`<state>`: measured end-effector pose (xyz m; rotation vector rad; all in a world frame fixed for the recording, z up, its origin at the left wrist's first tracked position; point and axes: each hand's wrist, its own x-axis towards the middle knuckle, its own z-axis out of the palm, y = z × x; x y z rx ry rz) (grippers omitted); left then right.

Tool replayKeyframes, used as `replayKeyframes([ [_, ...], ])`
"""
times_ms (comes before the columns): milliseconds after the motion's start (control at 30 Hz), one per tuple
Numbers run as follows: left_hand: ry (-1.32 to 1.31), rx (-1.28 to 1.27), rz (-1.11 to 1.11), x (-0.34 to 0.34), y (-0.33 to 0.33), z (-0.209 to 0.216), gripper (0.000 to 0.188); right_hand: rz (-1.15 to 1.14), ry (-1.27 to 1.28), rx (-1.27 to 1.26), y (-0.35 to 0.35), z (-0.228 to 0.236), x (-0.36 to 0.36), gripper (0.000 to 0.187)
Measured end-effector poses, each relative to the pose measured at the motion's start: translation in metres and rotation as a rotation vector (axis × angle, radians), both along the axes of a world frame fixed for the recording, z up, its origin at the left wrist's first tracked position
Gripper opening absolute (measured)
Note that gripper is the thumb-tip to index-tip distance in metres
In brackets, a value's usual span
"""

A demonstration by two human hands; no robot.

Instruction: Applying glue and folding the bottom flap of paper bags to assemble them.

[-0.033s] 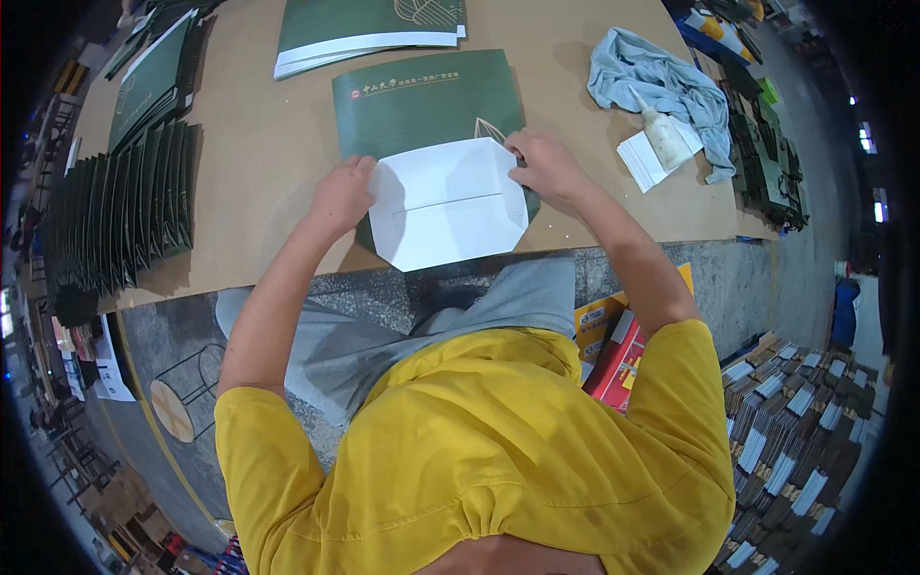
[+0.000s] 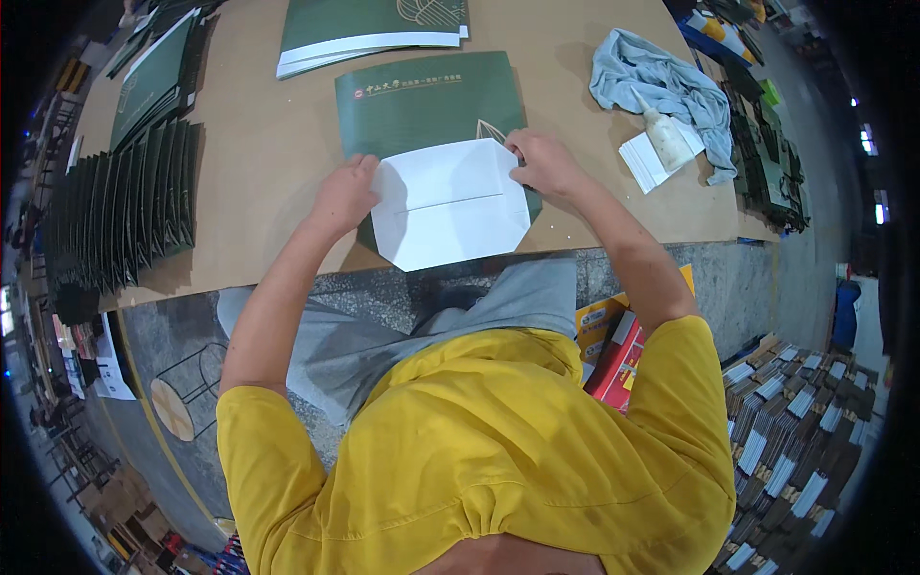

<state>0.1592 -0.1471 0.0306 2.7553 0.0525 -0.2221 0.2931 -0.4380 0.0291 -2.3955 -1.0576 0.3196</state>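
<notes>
A dark green paper bag (image 2: 417,101) with gold print lies flat on the table in front of me. Its near end is spread into a white, many-sided bottom (image 2: 450,230) with a crease line across the middle. At the left corner of this white part, my left hand (image 2: 347,197) grips the edge with bent fingers. My right hand (image 2: 544,163) is closed on the opposite corner, thumb and fingers at the fold. The undersides of both grips are hidden.
Several finished-looking green bags (image 2: 125,206) stand in a row at left. Flat green bags (image 2: 374,29) lie beyond. At right are a light blue cloth (image 2: 661,72), a glue bottle (image 2: 666,139) and white cards (image 2: 640,165). A stool (image 2: 172,410) stands on the floor.
</notes>
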Motion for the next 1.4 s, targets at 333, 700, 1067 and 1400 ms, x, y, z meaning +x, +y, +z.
replayKeyframes([
  [333, -0.127, 0.107, -0.103, -0.002, -0.01, -0.001, 0.019, 0.159, -0.173, -0.235, 0.018, 0.01, -0.012, 0.017],
  [700, -0.198, 0.197, -0.249, 0.02, -0.062, 0.01, 0.014, 0.288, -0.345, -0.247, 0.043, 0.014, -0.026, 0.018],
  [1067, -0.234, 0.403, -0.303, -0.027, -0.081, -0.013, 0.021, 0.341, -0.72, -0.171, 0.019, -0.006, -0.062, 0.02],
  [1400, -0.229, 0.012, -0.209, -0.108, -0.05, -0.016, 0.074, 0.252, -0.297, -0.055, -0.035, -0.005, -0.109, 0.071],
])
